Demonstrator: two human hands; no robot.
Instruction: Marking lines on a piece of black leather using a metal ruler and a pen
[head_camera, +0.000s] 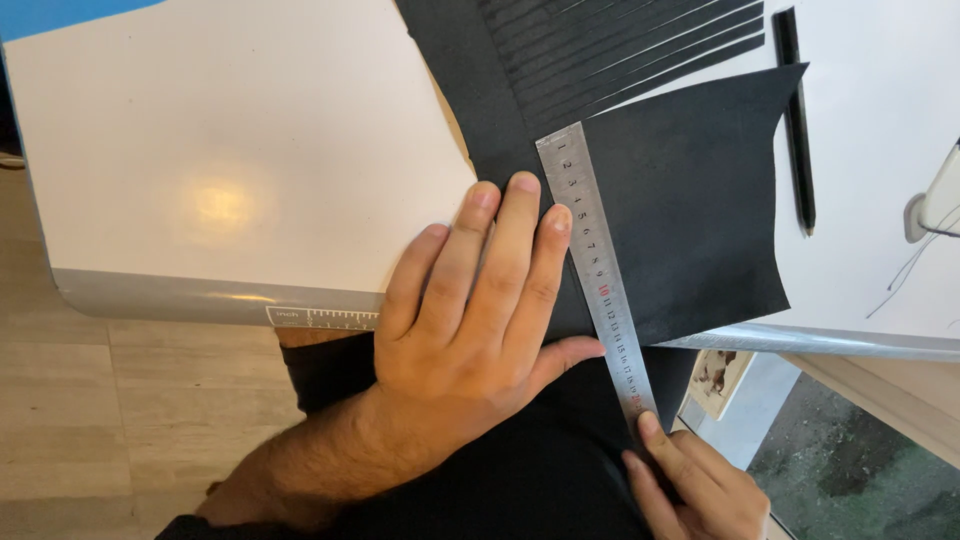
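A black sheet (690, 230) lies across the white table (220, 150) and hangs over its near edge. A steel ruler (585, 225) rests slantwise on the sheet, running from the middle toward the lower right. My left hand (470, 310) lies flat on the sheet, fingers spread, with fingertips and thumb against the ruler's left edge. My right hand (695, 480) pinches the ruler's near end at the bottom right. Several narrow black strips (620, 50) fan out at the top, still joined to a sheet.
A black pen (797, 120) lies on the table to the right of the sheet. A white device with a thin cable (935, 205) sits at the right edge. Wooden floor (120, 420) shows below the table at the left.
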